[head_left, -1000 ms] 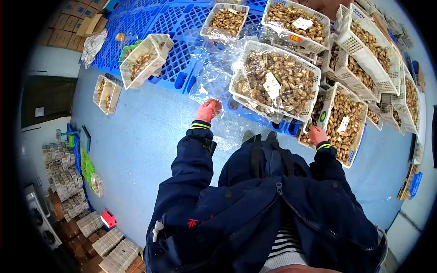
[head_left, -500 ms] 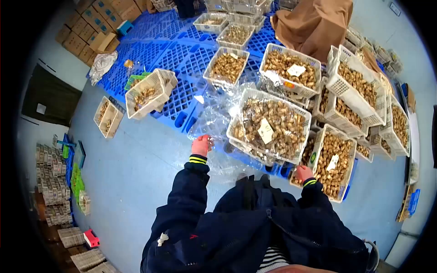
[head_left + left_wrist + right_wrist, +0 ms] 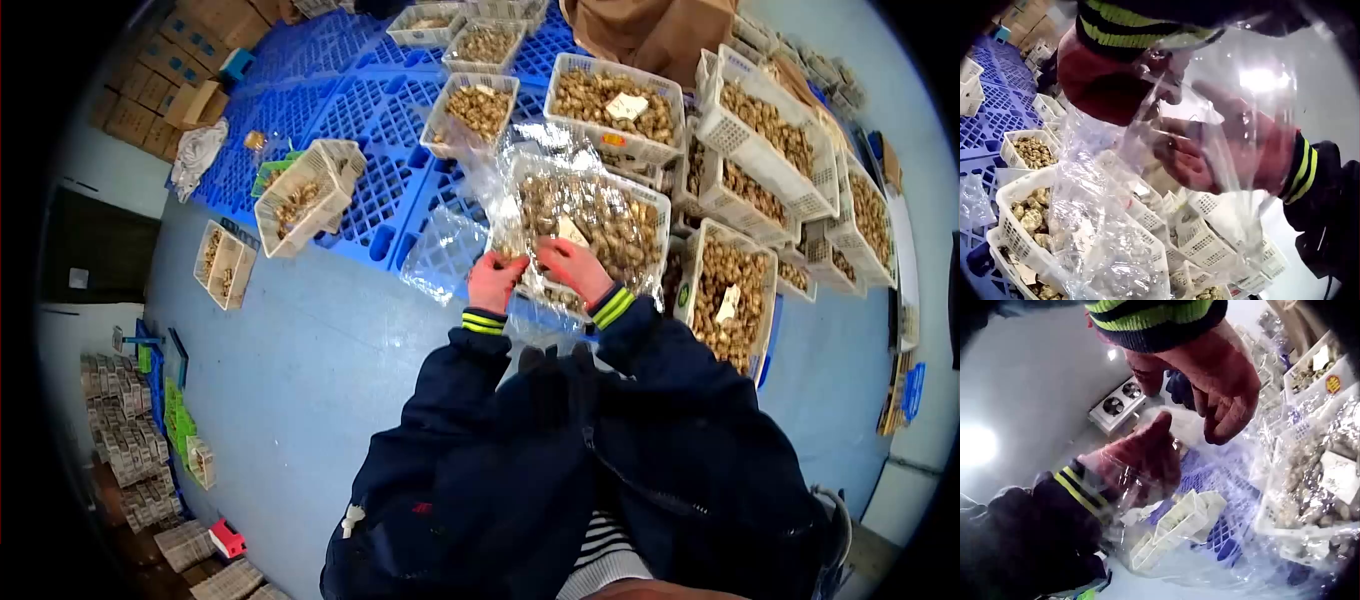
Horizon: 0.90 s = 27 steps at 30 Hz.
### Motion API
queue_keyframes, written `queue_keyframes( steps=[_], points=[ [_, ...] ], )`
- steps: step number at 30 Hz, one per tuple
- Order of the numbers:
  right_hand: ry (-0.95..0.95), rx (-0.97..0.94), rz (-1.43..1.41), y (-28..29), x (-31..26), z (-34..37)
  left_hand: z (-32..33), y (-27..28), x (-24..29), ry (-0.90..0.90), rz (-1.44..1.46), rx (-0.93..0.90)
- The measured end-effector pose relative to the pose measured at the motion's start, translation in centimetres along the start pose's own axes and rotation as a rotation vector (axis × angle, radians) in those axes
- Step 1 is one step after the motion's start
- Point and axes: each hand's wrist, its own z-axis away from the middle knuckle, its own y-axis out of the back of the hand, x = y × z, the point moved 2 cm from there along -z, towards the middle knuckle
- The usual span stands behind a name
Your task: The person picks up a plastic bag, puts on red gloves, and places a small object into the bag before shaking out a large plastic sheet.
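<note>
In the head view, a clear plastic sheet or bag [image 3: 445, 250] lies partly over a white crate [image 3: 662, 225] of brown, knobbly pieces with a white tag [image 3: 572, 232]. My left hand [image 3: 492, 282] is at the crate's near left corner and pinches the plastic; the left wrist view shows this hand [image 3: 1100, 81] with film hanging from it. Just to its right, my right hand [image 3: 575, 268] reaches over the crate's near edge. Its fingers [image 3: 1225, 419] are bent with a gap to the thumb in the right wrist view, beside the left hand [image 3: 1144, 462].
Blue pallets [image 3: 375, 200] carry more filled crates behind. Stacked crates [image 3: 770, 130] stand on the right, with a long one [image 3: 770, 290] near my right sleeve. Two white crates [image 3: 310, 200] [image 3: 225, 270] are on the left. Brown cloth [image 3: 650, 40] lies at the back.
My right hand has left the right-hand crate and moved left, close to my left hand. The left hand has moved right with the plastic, which is now bunched more over the crate.
</note>
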Motion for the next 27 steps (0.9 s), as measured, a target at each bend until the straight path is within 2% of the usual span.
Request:
queue_keyframes(
  steps=[1,2,3,5,6,7,9,10,11,13,15,17,18,19,21,23,25,27],
  points=[
    [0.091,0.002,0.069,-0.7,-0.2,-0.4,0.1,-0.6,0.0,-0.003,-0.020,0.021],
    [0.071,-0.023,0.004,-1.5,-0.1,-0.5,0.3,-1.0,0.4,-0.019,0.022,-0.002],
    [0.097,0.036,0.031,-1.9,0.6,-1.0,1.0,-1.0,1.3,-0.033,0.065,-0.023],
    [0.051,0.047,0.021,-2.3,1.2,-1.1,2.0,-0.6,3.0,0.021,-0.118,-0.007],
    [0.083,0.105,0.120,-2.4,1.0,-0.7,1.4,-0.6,1.0,0.082,-0.049,-0.082],
    [0.075,0.099,0.114,-2.6,1.2,-0.7,1.6,-0.6,0.4,0.089,-0.051,-0.084],
    [0.017,0.141,0.178,-2.7,1.2,-0.4,2.1,-0.5,0.5,0.097,0.158,-0.125],
    [0.011,0.145,0.171,-2.7,1.2,-0.2,2.1,-0.3,0.6,0.068,0.015,-0.146],
    [0.010,0.148,0.167,-2.6,1.4,-0.4,2.1,-0.1,0.4,0.072,0.014,-0.147],
    [0.063,0.177,0.197,-2.4,2.3,-0.7,2.3,0.0,0.1,0.118,0.282,-0.268],
    [-0.044,0.063,-0.020,-2.4,2.1,-0.6,2.5,0.9,0.2,0.231,0.451,-0.261],
    [-0.026,0.063,0.037,-2.5,1.9,-0.5,2.4,2.6,0.5,0.162,0.496,-0.309],
    [0.034,0.078,0.168,-2.7,1.8,-0.5,2.3,3.1,1.0,0.155,0.541,-0.358],
    [0.092,0.090,0.299,-2.8,1.6,-0.4,2.6,3.2,1.2,0.215,0.426,-0.307],
    [0.117,0.062,0.336,-3.2,0.2,0.4,2.5,3.3,1.9,0.218,0.276,-0.287],
    [0.007,0.072,0.267,-3.6,-0.1,0.6,2.6,3.5,2.6,0.236,0.265,-0.285],
    [0.019,0.082,0.299,-3.6,-0.3,0.7,2.8,3.5,2.4,0.257,0.255,-0.286],
    [0.090,0.080,0.283,-3.7,-0.2,0.7,2.9,3.6,1.7,0.252,0.378,-0.288]
  ],
)
